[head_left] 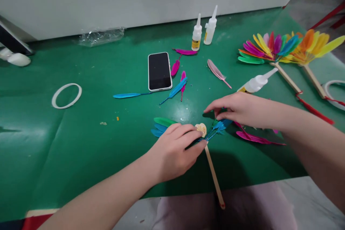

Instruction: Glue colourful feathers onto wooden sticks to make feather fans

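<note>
My left hand is closed over the head of a feather fan, its fingertips at the bases of the feathers and at the top of a thin wooden stick. A pale round piece shows just beyond the fingertips. Green feathers and blue feathers stick out left of that hand. Curled low on the fan's right side, my right hand has its thumb and fingers on blue and green feathers; the exact grip is partly hidden. The stick's red-tipped end overhangs the table edge.
A phone lies beyond the hands, with loose feathers around it. Two glue bottles stand behind; another bottle lies beside my right wrist. Two feather fans lie at right. A white ring and clear plastic lie left.
</note>
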`<state>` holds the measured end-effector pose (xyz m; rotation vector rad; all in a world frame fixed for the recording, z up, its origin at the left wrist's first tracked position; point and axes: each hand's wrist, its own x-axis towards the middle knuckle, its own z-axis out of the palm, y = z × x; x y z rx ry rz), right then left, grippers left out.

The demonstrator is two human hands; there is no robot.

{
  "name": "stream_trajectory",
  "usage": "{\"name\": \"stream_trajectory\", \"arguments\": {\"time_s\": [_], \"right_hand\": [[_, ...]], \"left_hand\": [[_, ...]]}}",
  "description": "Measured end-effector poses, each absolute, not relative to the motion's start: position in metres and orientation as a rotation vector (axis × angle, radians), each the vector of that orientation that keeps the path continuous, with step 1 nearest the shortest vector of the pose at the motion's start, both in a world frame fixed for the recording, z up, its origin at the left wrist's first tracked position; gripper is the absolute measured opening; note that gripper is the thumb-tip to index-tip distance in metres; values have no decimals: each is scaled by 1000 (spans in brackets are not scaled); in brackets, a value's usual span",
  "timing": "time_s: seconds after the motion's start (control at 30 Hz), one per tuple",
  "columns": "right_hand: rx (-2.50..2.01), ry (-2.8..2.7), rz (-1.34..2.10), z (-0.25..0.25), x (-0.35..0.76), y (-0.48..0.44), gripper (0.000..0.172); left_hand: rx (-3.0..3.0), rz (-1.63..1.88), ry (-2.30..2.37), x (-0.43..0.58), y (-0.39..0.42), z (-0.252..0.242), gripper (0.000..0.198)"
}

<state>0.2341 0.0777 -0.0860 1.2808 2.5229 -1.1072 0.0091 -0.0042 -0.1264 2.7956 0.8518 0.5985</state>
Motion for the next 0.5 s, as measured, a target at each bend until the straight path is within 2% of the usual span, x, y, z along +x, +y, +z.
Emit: {"name": "stream_trajectory", "arguments": {"time_s": [0.5], "right_hand": [[1121,2448,-1002,-86,227,89,30]], "left_hand": [[2839,569,858,17,-4,-136,21]]}}
